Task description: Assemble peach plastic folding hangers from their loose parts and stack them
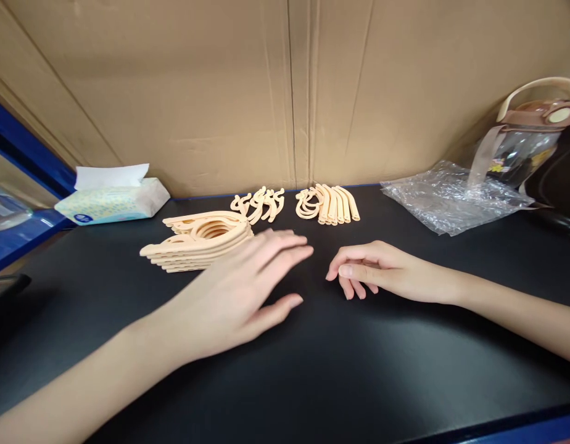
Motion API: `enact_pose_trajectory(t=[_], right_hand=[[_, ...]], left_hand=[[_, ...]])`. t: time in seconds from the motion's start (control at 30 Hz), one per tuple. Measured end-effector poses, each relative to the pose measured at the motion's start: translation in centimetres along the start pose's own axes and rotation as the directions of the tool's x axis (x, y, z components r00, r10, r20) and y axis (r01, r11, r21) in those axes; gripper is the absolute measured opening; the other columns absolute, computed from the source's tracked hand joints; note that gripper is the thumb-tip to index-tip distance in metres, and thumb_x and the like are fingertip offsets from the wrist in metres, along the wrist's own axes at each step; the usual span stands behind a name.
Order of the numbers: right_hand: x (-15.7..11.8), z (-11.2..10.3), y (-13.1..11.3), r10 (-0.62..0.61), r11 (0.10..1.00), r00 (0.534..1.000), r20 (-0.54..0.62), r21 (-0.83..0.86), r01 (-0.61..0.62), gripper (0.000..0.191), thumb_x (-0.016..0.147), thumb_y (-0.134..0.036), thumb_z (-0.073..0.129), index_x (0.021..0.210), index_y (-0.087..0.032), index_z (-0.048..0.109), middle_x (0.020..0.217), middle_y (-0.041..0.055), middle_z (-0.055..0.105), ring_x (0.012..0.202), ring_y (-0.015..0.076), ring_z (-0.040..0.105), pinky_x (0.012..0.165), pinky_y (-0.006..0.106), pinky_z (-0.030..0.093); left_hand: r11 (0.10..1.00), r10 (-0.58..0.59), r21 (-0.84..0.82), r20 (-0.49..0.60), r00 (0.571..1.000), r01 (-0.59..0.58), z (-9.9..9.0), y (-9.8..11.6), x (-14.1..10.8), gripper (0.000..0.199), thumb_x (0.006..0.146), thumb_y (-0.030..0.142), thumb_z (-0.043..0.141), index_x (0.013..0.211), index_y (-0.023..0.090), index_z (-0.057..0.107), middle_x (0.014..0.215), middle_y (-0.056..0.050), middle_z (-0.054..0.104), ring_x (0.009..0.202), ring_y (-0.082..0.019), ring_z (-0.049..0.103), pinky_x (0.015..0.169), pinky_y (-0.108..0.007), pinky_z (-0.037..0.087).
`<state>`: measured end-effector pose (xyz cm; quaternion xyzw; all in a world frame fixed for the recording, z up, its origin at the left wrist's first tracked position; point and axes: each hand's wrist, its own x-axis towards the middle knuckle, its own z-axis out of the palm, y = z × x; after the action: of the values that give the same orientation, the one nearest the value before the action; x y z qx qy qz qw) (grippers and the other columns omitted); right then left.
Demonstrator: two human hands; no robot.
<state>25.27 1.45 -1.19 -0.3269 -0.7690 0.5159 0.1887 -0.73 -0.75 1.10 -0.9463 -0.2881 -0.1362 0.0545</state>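
Observation:
My left hand (248, 290) is over the black table with its fingers apart and nothing in it, just right of a stack of cream plastic hanger bodies (197, 243) that it partly covers. My right hand (372, 271) rests near the middle right, fingers loosely curled, the thumb apart from the palm, holding nothing. Behind the hands lie a group of small cream hooked pieces (260, 205), a few curved hooks (307, 203) and a row of cream curved arms (337, 205), side by side.
A tissue pack (113, 200) sits at the back left. Clear crinkled plastic (451, 194) and a bottle with a handle (528, 145) stand at the back right. Brown cardboard (220, 92) rises behind the black table (340, 382). A dark object (7, 290) is at the left edge.

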Motion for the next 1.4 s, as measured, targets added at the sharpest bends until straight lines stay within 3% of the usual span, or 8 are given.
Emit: enact_pose_trajectory(t=[0.17, 0.27, 0.47, 0.63, 0.8, 1.0, 1.27, 1.4], right_hand=[[-0.2, 0.0, 0.0, -0.019, 1.0, 1.0, -0.005, -0.021, 0.019, 0.03, 0.096, -0.042, 0.044, 0.099, -0.017, 0.061, 0.074, -0.0009, 0.064, 0.064, 0.0087, 0.058, 0.055, 0.02, 0.045], [-0.1, -0.4, 0.2, -0.103, 0.968, 0.987, -0.123, -0.241, 0.071, 0.029, 0.097, -0.04, 0.043, 0.093, -0.018, 0.062, 0.07, -0.0014, 0.063, 0.062, 0.0099, 0.057, 0.057, 0.023, 0.045], [0.3, -2.5, 1.7, -0.456, 0.532, 0.824, -0.337, -0.845, -0.051, 0.022, 0.095, -0.03, 0.045, 0.096, -0.018, 0.063, 0.097, 0.0054, 0.066, 0.092, 0.0204, 0.058, 0.08, 0.034, 0.047], [0.9, -3.2, 2.9, -0.434, 0.438, 0.852, -0.293, -0.895, -0.085, 0.035, 0.096, -0.037, 0.044, 0.122, -0.016, 0.054, 0.128, 0.0098, 0.057, 0.116, 0.0248, 0.052, 0.099, 0.041, 0.042], [1.2, -2.9, 2.9, -0.342, 0.438, 0.928, -0.145, -0.899, 0.022, 0.046, 0.098, -0.042, 0.036, 0.139, -0.022, 0.04, 0.149, 0.0072, 0.039, 0.136, 0.0239, 0.035, 0.107, 0.044, 0.034], [1.1, -2.8, 2.8, -0.332, 0.516, 0.927, -0.171, -0.856, 0.027, 0.047, 0.098, -0.044, 0.037, 0.14, -0.022, 0.039, 0.146, 0.0087, 0.042, 0.135, 0.0248, 0.035, 0.109, 0.047, 0.032], [1.7, -4.9, 1.1, -0.265, 0.653, 0.835, -0.482, -0.727, -0.212, 0.036, 0.092, -0.044, 0.046, 0.116, -0.019, 0.055, 0.118, 0.0091, 0.062, 0.108, 0.0253, 0.058, 0.092, 0.04, 0.046], [3.7, -7.0, 0.1, -0.027, 0.551, 0.877, -0.48, -0.739, -0.387, 0.03, 0.09, -0.041, 0.047, 0.105, -0.019, 0.061, 0.107, 0.0058, 0.068, 0.097, 0.0215, 0.062, 0.083, 0.032, 0.047]], left_hand=[[0.989, 0.042, -0.144, 0.116, 0.992, -0.025, 2.0, 0.9, -0.1, 0.043, 0.094, 0.03, 0.048, 0.135, 0.017, 0.043, 0.137, -0.01, 0.049, 0.123, -0.023, 0.049, 0.103, -0.037, 0.043], [0.979, 0.007, -0.201, 0.135, 0.991, 0.021, 2.4, 0.8, 0.0, 0.038, 0.095, 0.03, 0.047, 0.131, 0.02, 0.048, 0.135, -0.009, 0.051, 0.121, -0.023, 0.05, 0.101, -0.038, 0.045], [0.968, -0.014, -0.245, 0.133, 0.991, 0.046, 2.5, 0.4, 0.2, 0.033, 0.095, 0.031, 0.046, 0.127, 0.022, 0.053, 0.133, -0.007, 0.053, 0.12, -0.021, 0.05, 0.101, -0.037, 0.044], [0.969, -0.003, -0.244, 0.132, 0.991, 0.035, 2.4, 0.3, 0.1, 0.033, 0.096, 0.031, 0.046, 0.127, 0.022, 0.052, 0.133, -0.007, 0.053, 0.122, -0.021, 0.05, 0.102, -0.037, 0.042], [0.968, -0.002, -0.248, 0.12, 0.993, 0.032, 2.4, 0.4, 0.0, 0.033, 0.095, 0.03, 0.047, 0.126, 0.022, 0.054, 0.132, -0.007, 0.054, 0.121, -0.022, 0.051, 0.102, -0.038, 0.043], [0.965, 0.001, -0.262, 0.112, 0.994, 0.029, 2.5, 0.4, 0.2, 0.032, 0.095, 0.03, 0.047, 0.126, 0.023, 0.054, 0.132, -0.007, 0.054, 0.12, -0.022, 0.051, 0.101, -0.039, 0.044], [0.957, -0.015, -0.284, 0.131, 0.991, 0.052, 2.4, 0.5, -0.1, 0.032, 0.095, 0.029, 0.046, 0.126, 0.022, 0.053, 0.134, -0.007, 0.053, 0.122, -0.021, 0.049, 0.104, -0.039, 0.041], [0.955, -0.012, -0.293, 0.128, 0.992, 0.05, 2.3, 0.5, -0.1, 0.032, 0.095, 0.028, 0.046, 0.125, 0.022, 0.053, 0.134, -0.008, 0.053, 0.123, -0.022, 0.048, 0.104, -0.039, 0.04]])
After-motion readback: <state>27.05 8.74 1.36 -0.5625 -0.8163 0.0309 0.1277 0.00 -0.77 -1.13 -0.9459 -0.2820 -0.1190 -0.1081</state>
